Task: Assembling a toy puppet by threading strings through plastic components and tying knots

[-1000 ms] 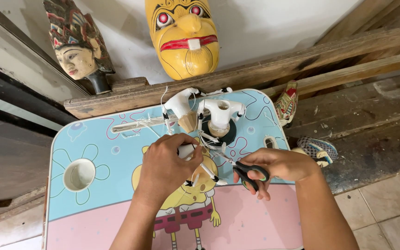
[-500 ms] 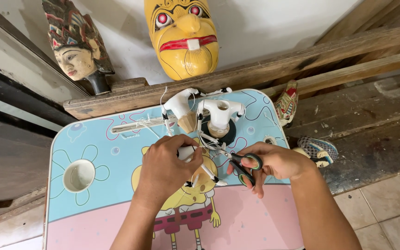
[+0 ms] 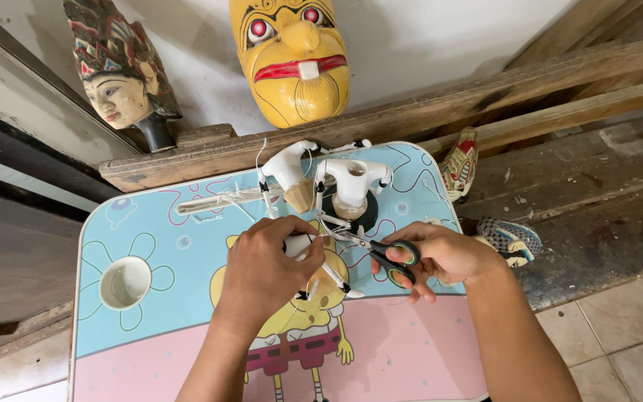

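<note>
The left hand [image 3: 266, 260] is curled shut over a small white puppet torso [image 3: 297, 246] at the middle of the cartoon-printed kids' table [image 3: 150, 231]; the knuckles cover most of the piece, so only a white edge and thin white rod-like arms [image 3: 334, 277] poking out toward 4 o'clock can be made out. The right hand [image 3: 440, 257] sits just at 3 o'clock of the left, fingers through the green-lined black handles of a pair of scissors [image 3: 381, 253] and closed around them. The blades point toward 10 o'clock and their tips reach the gap beside the left fingers; whether they touch string there is too small to tell.

At 12 o'clock of the hands, two more white puppet torsos [image 3: 314, 175] stand on the table, thin string trailing off them. Beyond, at 12 o'clock, a yellow carved mask [image 3: 292, 56] leans on the wall, and a painted wooden puppet head [image 3: 117, 78] stands at 10 o'clock, its top cut off by the frame edge. Both forearms run out of view at the bottom.
</note>
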